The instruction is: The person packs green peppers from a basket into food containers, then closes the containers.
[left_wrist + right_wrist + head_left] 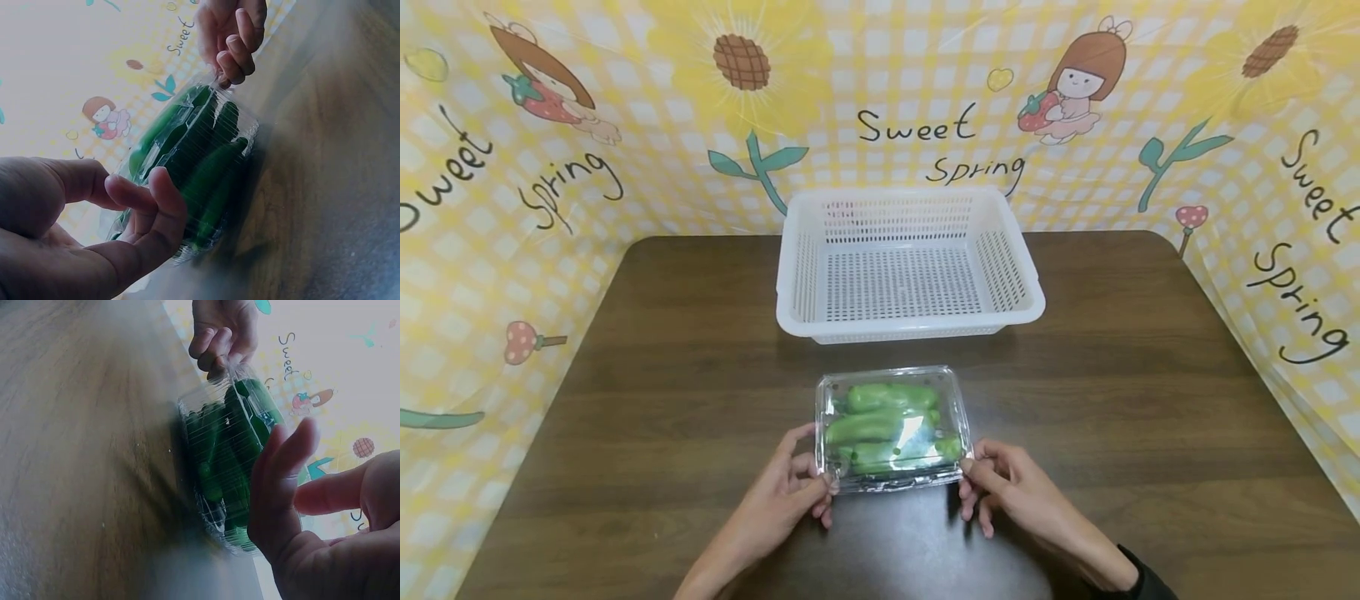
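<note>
A clear plastic clamshell box (892, 478) with a closed lid holds several long green peppers (880, 427). At its near left corner my left hand (784, 492) pinches the edge, thumb on top and index finger along the side. My right hand (1015, 482) grips the near right corner the same way, its other fingers curled loosely below the rim. Both wrist views show the ribbed side of the box close over the table, with the peppers (209, 169) dark green through the plastic. The left wrist view shows the right hand (231, 40) at the far end.
Behind the box stands a white perforated plastic basket (910, 327) with nothing in it. The brown wooden table (1135, 375) is enclosed at the back and sides by a yellow checked cloth (917, 67) with printed flowers and lettering.
</note>
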Motion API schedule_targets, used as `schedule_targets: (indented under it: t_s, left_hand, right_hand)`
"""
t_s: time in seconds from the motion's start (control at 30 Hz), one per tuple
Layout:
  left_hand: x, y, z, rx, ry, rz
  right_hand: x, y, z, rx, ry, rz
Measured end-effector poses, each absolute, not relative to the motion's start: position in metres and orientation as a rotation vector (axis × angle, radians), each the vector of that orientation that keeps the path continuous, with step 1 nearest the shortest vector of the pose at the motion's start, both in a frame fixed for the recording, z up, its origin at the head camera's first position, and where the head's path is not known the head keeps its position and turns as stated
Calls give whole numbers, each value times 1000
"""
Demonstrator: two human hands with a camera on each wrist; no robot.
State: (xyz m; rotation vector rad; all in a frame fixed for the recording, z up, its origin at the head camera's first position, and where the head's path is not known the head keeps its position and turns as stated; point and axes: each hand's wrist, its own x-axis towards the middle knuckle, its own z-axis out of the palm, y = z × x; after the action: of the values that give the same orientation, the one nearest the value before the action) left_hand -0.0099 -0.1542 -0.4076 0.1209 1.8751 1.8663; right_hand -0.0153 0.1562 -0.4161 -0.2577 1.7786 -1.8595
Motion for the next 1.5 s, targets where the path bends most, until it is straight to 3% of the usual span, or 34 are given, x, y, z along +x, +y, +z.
schedule_targets:
  t_s: [1.07, 1.5]
  left_hand:
    - [-14, -152, -417, 182, 1952, 1843]
    - [-18, -182, -403, 205, 2458, 1637]
  right_hand:
    - [-19, 180, -417, -280, 1811, -1739]
    - [-18, 197, -402, -231, 2692, -1384]
